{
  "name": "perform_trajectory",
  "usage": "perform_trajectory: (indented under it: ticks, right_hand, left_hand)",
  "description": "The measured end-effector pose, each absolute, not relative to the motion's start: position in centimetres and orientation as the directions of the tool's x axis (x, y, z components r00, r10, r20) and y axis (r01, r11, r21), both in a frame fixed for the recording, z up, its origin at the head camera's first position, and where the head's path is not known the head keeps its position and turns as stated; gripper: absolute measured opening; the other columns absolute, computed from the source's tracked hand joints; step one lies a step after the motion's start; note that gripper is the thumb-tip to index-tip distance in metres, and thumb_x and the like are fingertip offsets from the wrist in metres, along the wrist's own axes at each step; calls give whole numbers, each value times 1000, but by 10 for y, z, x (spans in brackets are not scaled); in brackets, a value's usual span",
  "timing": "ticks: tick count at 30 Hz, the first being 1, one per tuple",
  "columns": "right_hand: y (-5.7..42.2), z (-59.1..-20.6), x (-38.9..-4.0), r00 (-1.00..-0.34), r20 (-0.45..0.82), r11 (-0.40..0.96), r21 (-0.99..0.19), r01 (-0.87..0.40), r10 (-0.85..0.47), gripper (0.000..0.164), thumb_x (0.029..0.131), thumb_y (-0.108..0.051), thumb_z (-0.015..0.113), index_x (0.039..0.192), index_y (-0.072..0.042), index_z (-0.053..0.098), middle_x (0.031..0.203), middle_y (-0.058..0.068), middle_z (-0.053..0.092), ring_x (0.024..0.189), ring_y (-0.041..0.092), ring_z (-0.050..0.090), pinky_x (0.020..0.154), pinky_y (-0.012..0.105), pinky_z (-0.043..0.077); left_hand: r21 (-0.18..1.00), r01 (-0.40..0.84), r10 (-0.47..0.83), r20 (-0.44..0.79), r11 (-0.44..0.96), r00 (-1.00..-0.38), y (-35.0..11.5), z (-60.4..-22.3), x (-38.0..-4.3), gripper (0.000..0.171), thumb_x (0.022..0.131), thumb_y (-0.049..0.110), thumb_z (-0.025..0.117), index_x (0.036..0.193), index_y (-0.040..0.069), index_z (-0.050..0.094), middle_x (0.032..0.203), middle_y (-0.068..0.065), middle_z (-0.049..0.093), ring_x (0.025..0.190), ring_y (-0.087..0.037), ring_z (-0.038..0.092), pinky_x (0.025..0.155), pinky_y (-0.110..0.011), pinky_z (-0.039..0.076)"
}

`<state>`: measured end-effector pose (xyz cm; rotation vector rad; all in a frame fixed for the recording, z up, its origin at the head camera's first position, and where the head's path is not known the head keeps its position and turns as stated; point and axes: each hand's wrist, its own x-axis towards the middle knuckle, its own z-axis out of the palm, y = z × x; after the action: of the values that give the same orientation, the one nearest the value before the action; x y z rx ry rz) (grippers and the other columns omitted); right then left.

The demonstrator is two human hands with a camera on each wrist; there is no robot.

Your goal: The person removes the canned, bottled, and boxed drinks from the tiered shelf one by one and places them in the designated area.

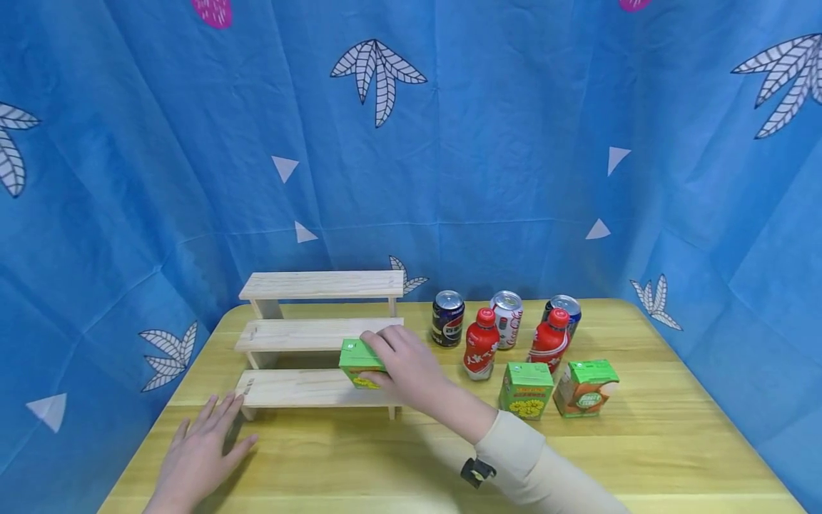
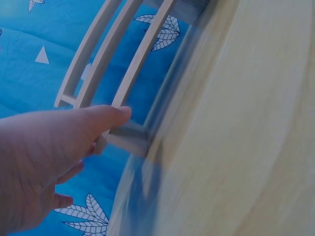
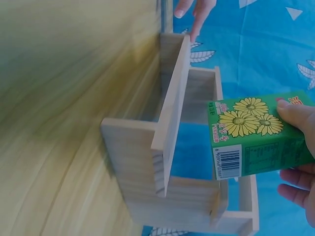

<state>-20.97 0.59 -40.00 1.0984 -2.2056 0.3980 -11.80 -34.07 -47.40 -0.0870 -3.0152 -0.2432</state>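
My right hand (image 1: pixel 411 368) grips a green drink carton (image 3: pixel 253 135) printed with yellow flowers, thumb on the front face and fingers on the opposite side. The carton is over the right end of the lowest step of a three-step wooden rack (image 1: pixel 295 389). In the right wrist view a gap shows between the carton's barcode end and that step. My left hand (image 1: pixel 199 450) lies at the rack's lower left corner with its fingers spread. Its thumb rests against the end of a step in the left wrist view, and its other fingers are partly hidden behind.
Right of the rack stand two green cartons (image 1: pixel 526 391), two red bottles (image 1: pixel 480 346) and three cans, among them a dark can (image 1: pixel 447 319) and a silver can (image 1: pixel 507 318). A blue curtain (image 1: pixel 437 178) hangs behind the wooden table (image 1: pixel 668 435).
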Motion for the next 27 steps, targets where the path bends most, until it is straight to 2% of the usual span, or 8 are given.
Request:
perform_trajectory:
  ticks: [19, 27]
  right_hand:
    - [53, -408, -199, -506, 634, 653, -2, -757, -585, 55, 79, -37, 81, 125, -15, 59, 105, -1, 63, 95, 14, 59, 78, 27, 55]
    - [74, -415, -196, -525, 636, 670, -18, -742, -565, 58, 77, -37, 83, 125, -14, 60, 104, -1, 63, 95, 14, 59, 77, 28, 55]
  left_hand:
    - [157, 61, 41, 126, 986, -991, -341, -475, -117, 86, 90, 63, 55, 151, 6, 35, 152, -26, 37, 140, -48, 32, 107, -75, 20]
    - [153, 61, 41, 131, 986, -991, -340, -475, -117, 85, 89, 62, 56, 150, 6, 36, 152, -25, 37, 140, -47, 32, 107, -75, 21]
